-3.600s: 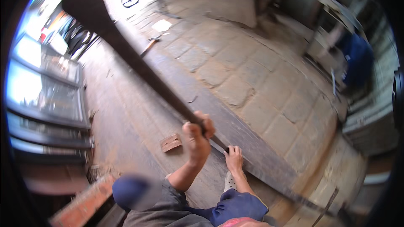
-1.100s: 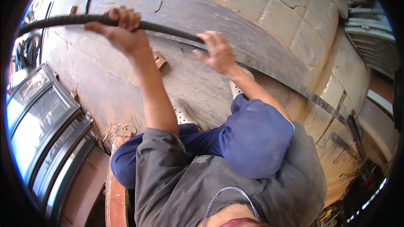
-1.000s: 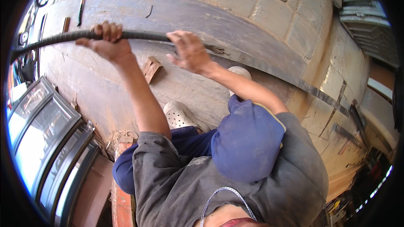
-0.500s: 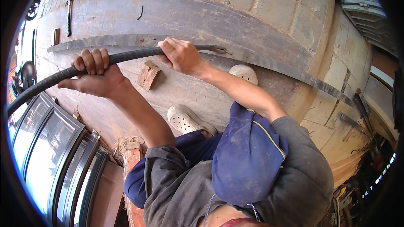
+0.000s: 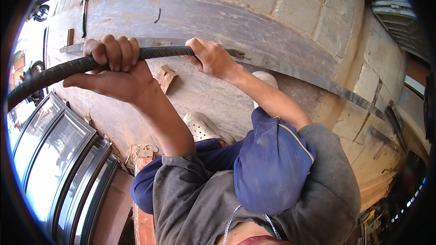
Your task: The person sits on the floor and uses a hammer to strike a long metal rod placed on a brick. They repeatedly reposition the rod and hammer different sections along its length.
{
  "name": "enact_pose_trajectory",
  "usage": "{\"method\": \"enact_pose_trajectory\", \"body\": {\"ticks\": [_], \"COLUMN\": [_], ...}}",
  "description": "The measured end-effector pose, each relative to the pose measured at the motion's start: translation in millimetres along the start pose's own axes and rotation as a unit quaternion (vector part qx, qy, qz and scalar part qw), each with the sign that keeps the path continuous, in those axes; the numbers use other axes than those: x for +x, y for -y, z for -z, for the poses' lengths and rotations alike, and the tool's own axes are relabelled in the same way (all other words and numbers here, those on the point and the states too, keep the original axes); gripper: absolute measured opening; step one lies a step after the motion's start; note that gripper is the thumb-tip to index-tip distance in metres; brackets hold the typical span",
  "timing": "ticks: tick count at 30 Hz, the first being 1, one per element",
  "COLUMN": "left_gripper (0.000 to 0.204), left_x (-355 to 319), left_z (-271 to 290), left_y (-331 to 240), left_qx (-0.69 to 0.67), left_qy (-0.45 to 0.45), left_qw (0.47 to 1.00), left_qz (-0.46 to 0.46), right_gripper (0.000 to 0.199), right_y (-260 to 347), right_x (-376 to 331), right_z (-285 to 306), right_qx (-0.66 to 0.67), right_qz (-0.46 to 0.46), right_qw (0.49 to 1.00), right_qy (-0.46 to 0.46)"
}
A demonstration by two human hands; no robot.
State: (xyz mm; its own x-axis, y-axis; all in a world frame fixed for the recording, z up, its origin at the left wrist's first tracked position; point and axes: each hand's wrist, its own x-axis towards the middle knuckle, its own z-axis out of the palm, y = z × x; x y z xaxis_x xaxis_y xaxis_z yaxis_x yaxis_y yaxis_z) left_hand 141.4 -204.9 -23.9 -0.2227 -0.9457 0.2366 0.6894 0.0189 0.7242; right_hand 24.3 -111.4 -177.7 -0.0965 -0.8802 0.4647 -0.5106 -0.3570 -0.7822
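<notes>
Dark bar [image 5: 165, 52]: long, ribbed, curved-looking
Left hand [image 5: 123, 78]: fingers wrapped over the bar, thumb extended
Right hand [image 5: 212, 59]: fingers gripping it farther right

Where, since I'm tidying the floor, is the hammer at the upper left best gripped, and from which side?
Probably by the dark lower part of its handle, coming from the near side: the hammer lies with its head away and its handle pointing back toward the person. The left hand is closer, but both it and the right hand hold the dark rod.
</notes>
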Motion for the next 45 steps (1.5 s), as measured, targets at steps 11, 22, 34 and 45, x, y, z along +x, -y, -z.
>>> {"method": "enact_pose_trajectory", "body": {"ticks": [11, 22, 34, 45], "left_gripper": [0.065, 0.066, 0.063, 0.067], "left_x": [32, 24, 52, -5], "left_z": [66, 50, 123, 87], "left_y": [13, 11, 30, 49], "left_qx": [0.113, 0.087, 0.066, 0.011], "left_qy": [-0.215, -0.176, -0.223, -0.210], "left_qw": [0.969, 0.980, 0.972, 0.978], "left_qz": [-0.041, -0.037, 0.001, 0.020], "right_gripper": [0.026, 0.026, 0.027, 0.034], "right_y": [-24, -20, -41, -39], "right_x": [9, 6, 20, -40], "right_z": [-45, -37, -59, -24], "right_qx": [-0.066, -0.058, -0.050, -0.122], "right_qz": [-0.016, -0.011, -0.061, -0.011], "right_qw": [0.997, 0.998, 0.991, 0.992], "right_qy": [0.038, 0.015, 0.106, 0.038]}}
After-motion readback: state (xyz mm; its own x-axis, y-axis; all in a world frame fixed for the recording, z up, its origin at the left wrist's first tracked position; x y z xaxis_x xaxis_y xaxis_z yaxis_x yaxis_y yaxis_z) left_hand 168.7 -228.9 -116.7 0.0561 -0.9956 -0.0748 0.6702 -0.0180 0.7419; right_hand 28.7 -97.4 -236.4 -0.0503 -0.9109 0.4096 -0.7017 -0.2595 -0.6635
